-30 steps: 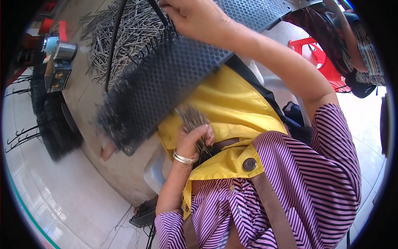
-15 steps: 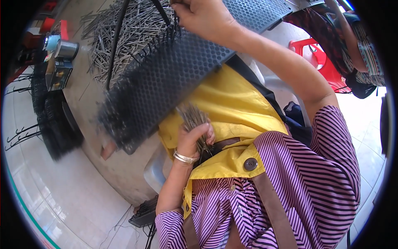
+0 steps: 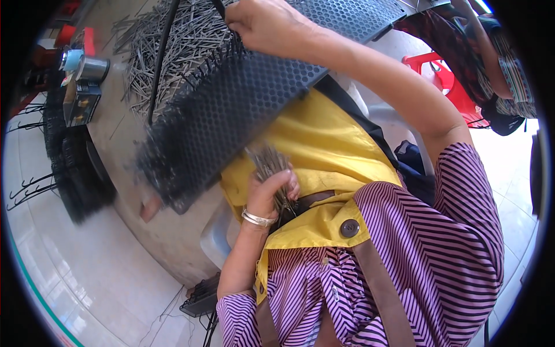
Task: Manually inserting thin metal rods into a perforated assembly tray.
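Observation:
My left hand (image 3: pixel 270 191) is closed around a bundle of thin grey metal strips (image 3: pixel 267 162), held in front of my yellow apron (image 3: pixel 324 144). A dark perforated board (image 3: pixel 237 104) lies slanted across my lap, full of round holes. Black prongs (image 3: pixel 217 61) stand in a row along its far edge and crowd its left end. My right hand (image 3: pixel 269 26) is at that far edge, fingers curled and pinched at the row. Anything between those fingertips is too small or too hidden to make out.
A heap of grey strips (image 3: pixel 185 46) is spread beyond the board, with black stand legs (image 3: pixel 163 58) in front. At left stand a metal can (image 3: pixel 92 68), a dark box (image 3: pixel 82 104) and black hooked racks (image 3: pixel 81 173). A red stool (image 3: pixel 448 81) and another person (image 3: pixel 485 63) are at right.
My right hand has shifted a little left and nearer along the board's far edge. My left hand and its bundle have stayed in place.

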